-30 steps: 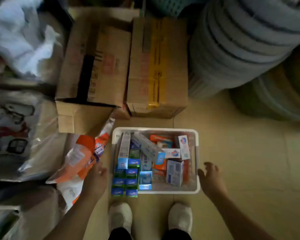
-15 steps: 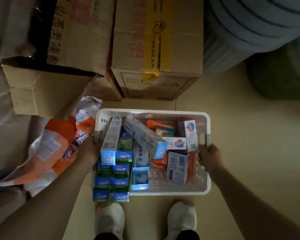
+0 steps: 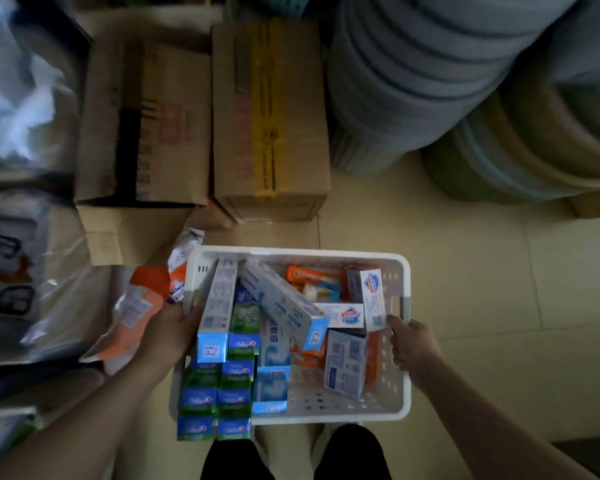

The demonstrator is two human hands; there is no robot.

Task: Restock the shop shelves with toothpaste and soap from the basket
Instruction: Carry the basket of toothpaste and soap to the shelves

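A white perforated plastic basket (image 3: 326,410) is held in front of me above the floor. My left hand (image 3: 170,334) grips its left rim and my right hand (image 3: 411,344) grips the handle on its right rim. Inside lie several toothpaste boxes (image 3: 281,303), blue, white and green, some sticking out over the near edge. White soap boxes (image 3: 347,362) with a blue shield mark and orange packets (image 3: 312,275) fill the right half.
Two brown cardboard cartons (image 3: 267,126) stand on the tiled floor ahead. An orange and white bag (image 3: 139,306) lies left of the basket. Stacked grey and green tubs (image 3: 430,71) fill the right. Plastic-wrapped goods (image 3: 18,271) crowd the left. My legs are below the basket.
Both hands reached the basket's sides and took hold of it. The basket has risen from the floor towards me, and the view has pulled back from the cartons.
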